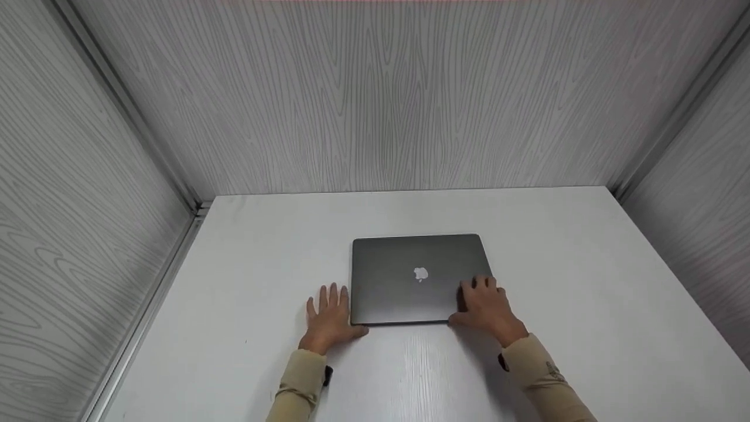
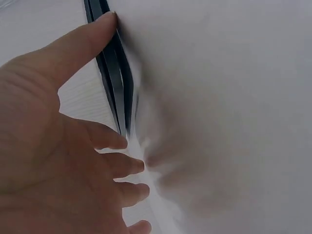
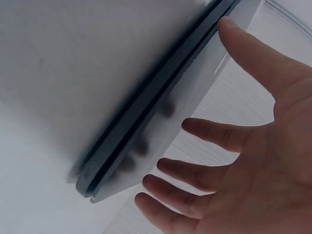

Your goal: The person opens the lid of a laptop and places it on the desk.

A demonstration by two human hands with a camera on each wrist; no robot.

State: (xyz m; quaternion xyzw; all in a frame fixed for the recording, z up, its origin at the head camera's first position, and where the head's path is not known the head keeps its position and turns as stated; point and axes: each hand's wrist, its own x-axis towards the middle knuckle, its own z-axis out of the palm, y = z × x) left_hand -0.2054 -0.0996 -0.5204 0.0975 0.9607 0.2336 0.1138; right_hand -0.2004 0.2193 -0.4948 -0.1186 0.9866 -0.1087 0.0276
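Note:
A closed dark grey laptop (image 1: 389, 261) with a pale apple logo lies flat on the white table. My left hand (image 1: 329, 321) is spread beside its left edge, fingers extended away from me and thumb at the front left corner. In the left wrist view, the thumb (image 2: 83, 48) reaches across the laptop's thin dark edge (image 2: 114, 78). Over the lid's front right part is my right hand (image 1: 485, 308), its fingers loosely bent and nothing gripped. The right wrist view has the thumb (image 3: 248, 53) at the front edge (image 3: 156, 97), with the fingertips reflected faintly in the lid.
The white table (image 1: 263, 252) runs back to a grey wood-grain wall (image 1: 387, 99). Similar side panels stand at the left (image 1: 76, 223) and right (image 1: 691, 199). A metal rail (image 1: 146, 316) follows the table's left side. Beige sleeves (image 1: 302, 375) cover both forearms.

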